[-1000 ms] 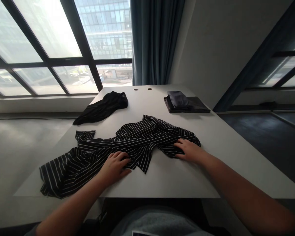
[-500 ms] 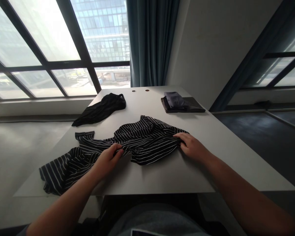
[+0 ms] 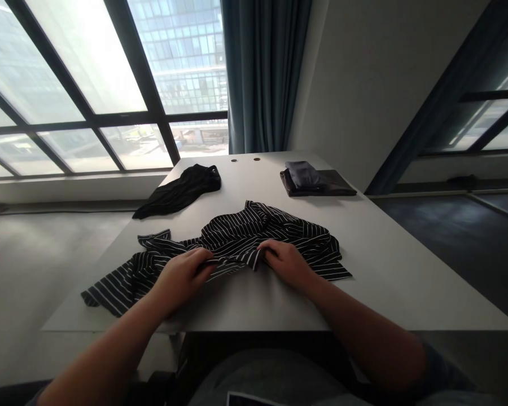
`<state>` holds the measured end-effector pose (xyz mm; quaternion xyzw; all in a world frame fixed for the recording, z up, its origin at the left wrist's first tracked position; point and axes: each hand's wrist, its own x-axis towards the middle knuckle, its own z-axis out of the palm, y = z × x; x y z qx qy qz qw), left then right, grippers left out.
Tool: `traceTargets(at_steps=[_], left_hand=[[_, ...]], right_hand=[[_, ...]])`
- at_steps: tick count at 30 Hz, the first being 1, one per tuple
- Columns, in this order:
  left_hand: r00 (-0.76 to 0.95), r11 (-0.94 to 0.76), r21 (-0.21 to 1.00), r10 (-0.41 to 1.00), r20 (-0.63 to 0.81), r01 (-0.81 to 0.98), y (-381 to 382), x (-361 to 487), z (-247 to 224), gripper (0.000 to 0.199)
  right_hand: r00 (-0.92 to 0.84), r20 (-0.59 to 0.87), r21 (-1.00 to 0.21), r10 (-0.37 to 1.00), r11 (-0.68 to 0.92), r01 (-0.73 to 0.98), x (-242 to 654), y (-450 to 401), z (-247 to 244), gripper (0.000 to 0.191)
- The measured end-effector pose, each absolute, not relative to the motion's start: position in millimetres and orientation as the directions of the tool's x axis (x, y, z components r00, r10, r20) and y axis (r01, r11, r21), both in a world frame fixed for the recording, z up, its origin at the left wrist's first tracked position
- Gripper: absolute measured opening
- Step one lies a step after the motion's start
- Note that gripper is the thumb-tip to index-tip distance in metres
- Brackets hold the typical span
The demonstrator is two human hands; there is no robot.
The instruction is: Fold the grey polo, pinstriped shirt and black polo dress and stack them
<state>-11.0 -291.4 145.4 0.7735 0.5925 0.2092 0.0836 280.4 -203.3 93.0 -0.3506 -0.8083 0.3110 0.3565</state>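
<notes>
A black garment with white stripes (image 3: 232,226), likely a shirt, lies crumpled across the near half of the white table (image 3: 389,282). My left hand (image 3: 188,270) is closed on its near edge, left of the middle. A short way to the right, my right hand (image 3: 285,260) pinches the same edge. Between the two hands the cloth is raised and bunched, with a small flap hanging down. One striped part spreads out to the left and another to the right beyond my right hand. The fingertips of both hands are partly hidden by cloth.
A plain black garment (image 3: 180,189) lies loosely at the back left of the table. Folded dark clothes (image 3: 307,179) are stacked at the back right. Two small round holes sit near the far edge. Behind stand a blue curtain (image 3: 266,73) and a large window (image 3: 182,62).
My right hand has let go of the garment's right part and moved left to grip the edge nearer my left hand. The right part now lies flatter and further right.
</notes>
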Motion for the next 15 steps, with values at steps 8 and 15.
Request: traceTargets(at_steps=[8,15], left_hand=[[0.091,-0.159,0.25,0.961,0.262,0.955,-289,-40,155,0.028],[-0.063,-0.083,0.441,0.949,0.308,0.894,-295,-39,169,0.033]], right_hand=[[-0.525,0.269,-0.706,0.808,0.536,0.463,315,-204,142,0.024],[-0.739,0.111,-0.486,0.664,0.685,0.543,334,-196,171,0.015]])
